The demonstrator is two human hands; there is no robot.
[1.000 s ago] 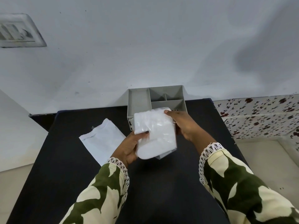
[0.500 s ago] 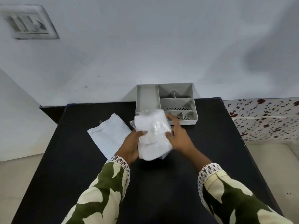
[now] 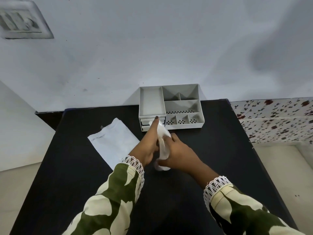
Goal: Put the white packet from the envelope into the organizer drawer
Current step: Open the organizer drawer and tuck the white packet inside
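The white packet [image 3: 163, 145] is squeezed narrow between my two hands, low over the black table. Its far end points at the drawer opening [image 3: 145, 123] in the front left of the grey organizer [image 3: 182, 105]. My left hand [image 3: 147, 143] grips the packet's left side, with the index finger stretched out to the drawer front. My right hand [image 3: 177, 151] holds the packet's right side and near end. The flat white envelope [image 3: 113, 141] lies on the table to the left of my hands.
The organizer stands at the table's [image 3: 211, 150] far edge against a pale wall, with several open top compartments. A floral-patterned surface [image 3: 277, 119] is at the right, beyond the table. A vent [image 3: 22, 21] sits high on the wall at left.
The packet has been folded from a broad flat shape into a narrow roll and lowered toward the drawer. My left index finger has reached out to the drawer front. The camera has tilted up slightly.
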